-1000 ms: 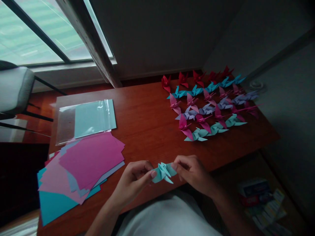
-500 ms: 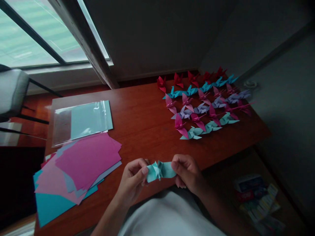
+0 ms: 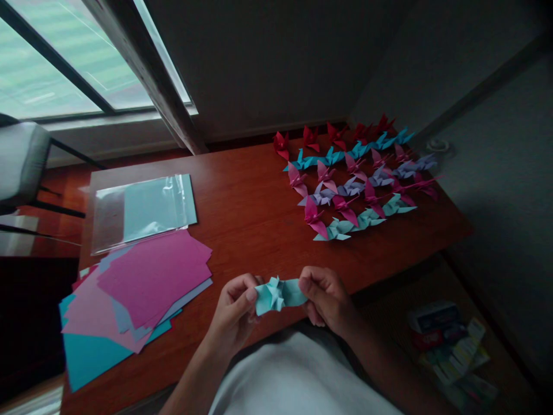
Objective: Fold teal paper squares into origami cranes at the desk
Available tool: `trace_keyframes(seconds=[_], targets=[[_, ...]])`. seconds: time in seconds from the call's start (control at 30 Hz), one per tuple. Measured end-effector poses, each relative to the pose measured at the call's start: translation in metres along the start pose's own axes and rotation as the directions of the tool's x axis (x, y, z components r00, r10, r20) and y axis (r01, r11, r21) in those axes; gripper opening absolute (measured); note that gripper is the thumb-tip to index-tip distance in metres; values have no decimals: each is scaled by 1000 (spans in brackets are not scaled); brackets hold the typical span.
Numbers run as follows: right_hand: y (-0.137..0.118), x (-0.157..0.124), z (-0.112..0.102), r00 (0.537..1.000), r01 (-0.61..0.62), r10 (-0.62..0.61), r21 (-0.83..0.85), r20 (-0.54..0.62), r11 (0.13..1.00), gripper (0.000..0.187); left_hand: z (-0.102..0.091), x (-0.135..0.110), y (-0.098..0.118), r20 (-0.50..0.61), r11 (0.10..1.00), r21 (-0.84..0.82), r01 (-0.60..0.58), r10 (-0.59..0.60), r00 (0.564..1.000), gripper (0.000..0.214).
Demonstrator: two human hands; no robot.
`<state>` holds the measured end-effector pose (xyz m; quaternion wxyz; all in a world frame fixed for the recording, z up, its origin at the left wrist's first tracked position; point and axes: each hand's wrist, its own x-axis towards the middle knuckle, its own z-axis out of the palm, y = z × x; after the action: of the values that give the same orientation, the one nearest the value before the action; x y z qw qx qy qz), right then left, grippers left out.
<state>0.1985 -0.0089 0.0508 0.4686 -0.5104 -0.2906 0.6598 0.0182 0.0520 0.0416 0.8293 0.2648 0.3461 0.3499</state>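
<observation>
My left grip (image 3: 235, 305) and right grip (image 3: 326, 295) pinch the mint origami crane (image 3: 275, 295) by opposite wings (image 3: 292, 293); best pull gently, evenly.

Dim room; daylight from window (image 3: 52, 66), upper left; glare on plastic bag (image 3: 144, 213); lower right murky.
</observation>
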Motion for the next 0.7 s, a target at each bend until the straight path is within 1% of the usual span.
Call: trace_keyframes(seconds=[0.13, 0.27, 0.37, 0.43, 0.47, 0.53, 0.63, 0.7], targets=[[1, 3, -2, 999, -24, 23, 29, 28, 999, 47, -2, 0, -2, 7, 998, 47, 35, -35, 999, 47], [-7, 7, -7, 997, -14, 17, -48, 74, 999, 44, -9, 2, 0, 14, 974, 213, 80, -85, 996, 42], [-13, 10, -10, 994, 55, -43, -117, 96, 992, 41, -12, 3, 3, 25, 932, 350, 91, -107, 994, 39], [-15, 12, -10, 988, 126, -110, -150, 109, 981, 40, -13, 4, 5, 36, 921, 378, 95, -117, 992, 39], [-16, 12, -10, 984, 152, -135, -152, 116, 977, 39, -13, 4, 5, 41, 926, 366, 96, -119, 992, 39], [-14, 13, -10, 981, 157, -142, -113, 133, 981, 39, -11, 3, 5, 48, 950, 297, 100, -119, 992, 40], [-8, 12, -7, 982, 109, -112, 31, 151, 994, 38, -7, 2, 1, 65, 985, 135, 110, -119, 991, 43], [-1, 12, -4, 982, 86, -109, 149, 154, 985, 37, -5, 2, -4, 79, 993, 41, 115, -117, 990, 47]])
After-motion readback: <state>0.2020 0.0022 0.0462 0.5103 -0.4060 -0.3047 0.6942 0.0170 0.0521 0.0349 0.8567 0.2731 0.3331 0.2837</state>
